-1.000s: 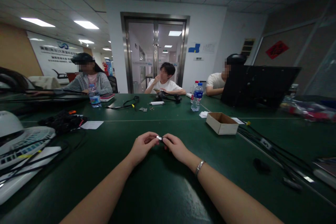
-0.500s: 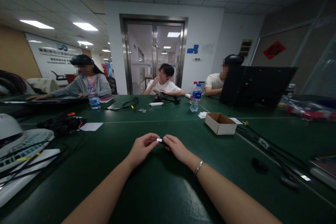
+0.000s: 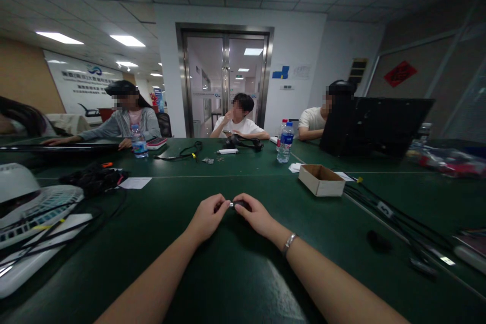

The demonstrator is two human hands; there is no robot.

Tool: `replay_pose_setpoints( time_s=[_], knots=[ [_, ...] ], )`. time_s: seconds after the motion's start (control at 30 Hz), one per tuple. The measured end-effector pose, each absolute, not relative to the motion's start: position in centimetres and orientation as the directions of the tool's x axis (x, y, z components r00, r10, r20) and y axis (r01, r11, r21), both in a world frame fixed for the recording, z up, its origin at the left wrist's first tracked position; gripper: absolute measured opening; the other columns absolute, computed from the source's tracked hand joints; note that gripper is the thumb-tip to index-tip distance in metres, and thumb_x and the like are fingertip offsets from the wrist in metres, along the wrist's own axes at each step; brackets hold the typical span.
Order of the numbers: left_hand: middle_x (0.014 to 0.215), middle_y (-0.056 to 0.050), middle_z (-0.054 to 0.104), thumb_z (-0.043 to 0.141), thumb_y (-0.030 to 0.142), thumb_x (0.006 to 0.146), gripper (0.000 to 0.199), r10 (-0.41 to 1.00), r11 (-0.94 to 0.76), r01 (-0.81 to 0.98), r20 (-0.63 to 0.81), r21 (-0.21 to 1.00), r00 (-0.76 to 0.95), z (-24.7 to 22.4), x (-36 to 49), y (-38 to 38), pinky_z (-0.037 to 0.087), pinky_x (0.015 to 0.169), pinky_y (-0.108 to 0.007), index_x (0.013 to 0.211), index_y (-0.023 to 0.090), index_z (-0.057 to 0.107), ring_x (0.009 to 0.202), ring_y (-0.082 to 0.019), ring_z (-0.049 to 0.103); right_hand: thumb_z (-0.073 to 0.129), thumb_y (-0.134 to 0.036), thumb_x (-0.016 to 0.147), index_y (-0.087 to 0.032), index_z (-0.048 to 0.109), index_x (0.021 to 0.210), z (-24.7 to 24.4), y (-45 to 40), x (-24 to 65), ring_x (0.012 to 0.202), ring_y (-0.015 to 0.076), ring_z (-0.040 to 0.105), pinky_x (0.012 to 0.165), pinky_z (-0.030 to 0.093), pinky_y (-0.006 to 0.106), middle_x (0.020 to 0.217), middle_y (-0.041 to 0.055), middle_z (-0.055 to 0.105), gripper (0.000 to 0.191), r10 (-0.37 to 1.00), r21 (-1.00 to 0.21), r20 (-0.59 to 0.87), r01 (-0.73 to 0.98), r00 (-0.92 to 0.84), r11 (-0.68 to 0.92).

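Over the middle of the green table (image 3: 228, 273), a small dark object with a silvery metal end (image 3: 231, 204) is between my two hands. The fingertips of my left hand (image 3: 207, 215) pinch at the metal end. My right hand (image 3: 256, 213), with a bracelet on its wrist, is closed on the dark part, which its fingers mostly cover. The hands nearly meet at the fingertips. To their right stands an open, shallow cardboard box (image 3: 329, 188).
At the left lie a white fan (image 3: 56, 202) and black cables. Bottles (image 3: 285, 144) stand further back. More cables (image 3: 398, 228) and a dark piece (image 3: 378, 240) lie at the right. Three people sit across the table, near a black monitor (image 3: 395, 124).
My left fingers have closed further over the metal end, so less of it shows. The whole view has shifted slightly to the right.
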State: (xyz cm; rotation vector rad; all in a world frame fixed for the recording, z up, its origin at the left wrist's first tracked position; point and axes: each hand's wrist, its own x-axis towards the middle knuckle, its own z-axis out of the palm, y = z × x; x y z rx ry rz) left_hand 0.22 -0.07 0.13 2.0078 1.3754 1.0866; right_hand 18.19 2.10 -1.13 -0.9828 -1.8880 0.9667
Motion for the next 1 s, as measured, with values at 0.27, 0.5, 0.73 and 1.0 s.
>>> replay_pose_setpoints(
  time_s=[0.27, 0.5, 0.73, 1.0],
  knots=[
    [0.059, 0.003, 0.049, 0.04, 0.055, 0.084, 0.044, 0.955, -0.297, 0.542, 0.253, 0.786, 0.156, -0.1, 0.1, 0.1, 0.029, 0.055, -0.024, 0.064, 0.018, 0.056, 0.057, -0.014, 0.044, 0.063, -0.023, 0.076, -0.021, 0.06, 0.099, 0.1, 1.1, 18.2, 0.073, 0.0128, 0.051, 0.068, 0.042, 0.027, 0.093, 0.0007, 0.059, 0.023, 0.883, -0.824, 0.28, 0.377, -0.377, 0.422],
    [0.048, 0.003, 0.046, 0.038, 0.061, 0.082, 0.054, 0.969, -0.244, 0.621, 0.219, 0.745, 0.118, 0.0, 0.1, -0.1, 0.024, 0.052, -0.025, 0.052, 0.019, 0.053, 0.048, -0.013, 0.043, 0.069, -0.014, 0.066, -0.019, 0.057, 0.089, -0.8, 1.7, 18.1, 0.07, 0.0115, 0.049, 0.065, 0.041, 0.025, 0.088, -0.0011, 0.056, 0.026, 0.86, -0.816, 0.351, 0.328, -0.371, 0.475],
    [0.047, 0.002, 0.048, 0.034, 0.064, 0.083, 0.059, 0.969, -0.236, 0.655, 0.223, 0.718, 0.105, 0.1, 0.3, -0.3, 0.027, 0.053, -0.026, 0.047, 0.019, 0.05, 0.048, -0.014, 0.046, 0.068, -0.013, 0.065, -0.019, 0.056, 0.087, -0.8, 1.6, 18.0, 0.07, 0.0116, 0.05, 0.064, 0.042, 0.026, 0.089, -0.0009, 0.055, 0.026, 0.863, -0.828, 0.355, 0.308, -0.358, 0.468],
    [0.056, 0.0, 0.056, 0.026, 0.062, 0.086, 0.06, 0.974, -0.214, 0.703, 0.199, 0.678, 0.105, 0.4, 0.2, -0.7, 0.03, 0.054, -0.026, 0.058, 0.019, 0.058, 0.054, -0.016, 0.053, 0.068, -0.013, 0.064, -0.019, 0.056, 0.086, -0.7, 1.5, 17.9, 0.07, 0.012, 0.051, 0.063, 0.042, 0.025, 0.087, -0.0012, 0.055, 0.025, 0.865, -0.819, 0.361, 0.325, -0.348, 0.473]
  ],
)
